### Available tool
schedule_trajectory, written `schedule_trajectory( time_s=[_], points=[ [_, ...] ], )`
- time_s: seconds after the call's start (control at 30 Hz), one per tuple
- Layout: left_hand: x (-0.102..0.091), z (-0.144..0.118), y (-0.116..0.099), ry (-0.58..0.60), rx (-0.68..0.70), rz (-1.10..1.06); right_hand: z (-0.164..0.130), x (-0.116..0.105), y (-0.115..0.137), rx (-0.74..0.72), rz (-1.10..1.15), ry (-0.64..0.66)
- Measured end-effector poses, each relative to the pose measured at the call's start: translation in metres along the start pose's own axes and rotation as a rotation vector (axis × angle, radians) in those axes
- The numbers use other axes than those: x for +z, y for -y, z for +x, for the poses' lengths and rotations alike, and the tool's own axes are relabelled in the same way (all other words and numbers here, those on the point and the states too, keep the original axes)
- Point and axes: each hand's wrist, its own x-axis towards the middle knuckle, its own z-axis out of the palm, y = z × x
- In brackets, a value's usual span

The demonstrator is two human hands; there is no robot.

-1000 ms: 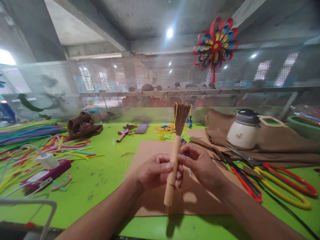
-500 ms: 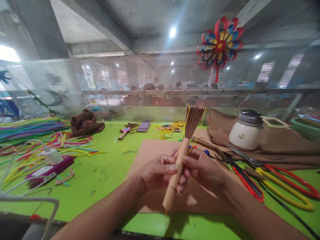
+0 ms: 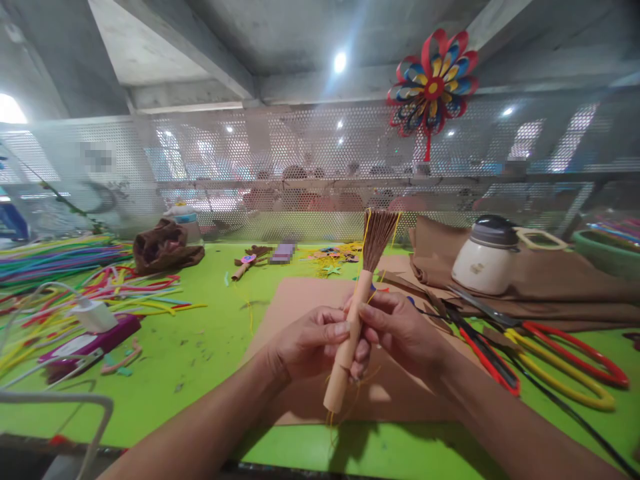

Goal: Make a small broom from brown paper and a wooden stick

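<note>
Both my hands hold a small craft broom [image 3: 356,313] upright over a brown cardboard sheet [image 3: 300,307]. It has a tan round handle and a tuft of dark brown bristles on top. My left hand [image 3: 310,343] grips the middle of the handle from the left, thumb on its front. My right hand [image 3: 400,330] pinches the handle from the right at the same height. Thin yellow strings run along the handle and hang below its lower end.
The green table [image 3: 200,353] carries coloured foam strips [image 3: 60,263] at the left, a purple device [image 3: 90,343] with a white charger, red and yellow scissors [image 3: 530,347] at the right, a white jar [image 3: 487,257] on brown cloth, and a second small broom [image 3: 250,260]. A paper pinwheel [image 3: 431,87] hangs on the mesh wall.
The broom has tilted slightly to the right at its top, and my hands have shifted a little on the handle. Nothing was let go.
</note>
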Motion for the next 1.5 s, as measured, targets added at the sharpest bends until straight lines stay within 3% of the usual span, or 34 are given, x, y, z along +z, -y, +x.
schedule_trajectory(
  time_s=[0.23, 0.43, 0.53, 0.73, 1.23, 1.5],
  points=[
    [-0.004, 0.005, 0.000, -0.019, 0.012, 0.010, 0.003, -0.005, -0.001, 0.001, 0.006, 0.011],
    [-0.008, 0.010, -0.001, -0.208, 0.062, 0.112, 0.012, -0.022, -0.003, -0.068, -0.011, -0.039],
    [-0.008, 0.010, -0.003, -0.248, 0.066, 0.149, 0.014, -0.025, -0.005, -0.084, -0.005, -0.085],
    [-0.003, 0.009, -0.005, -0.252, 0.105, 0.158, 0.016, -0.020, -0.005, -0.050, 0.061, 0.051],
    [-0.002, 0.013, -0.001, -0.246, 0.096, 0.160, 0.016, -0.026, -0.010, -0.046, 0.057, -0.058],
    [-0.004, 0.010, -0.002, -0.195, 0.073, 0.140, 0.016, -0.027, -0.011, -0.019, 0.058, -0.007]
  ],
)
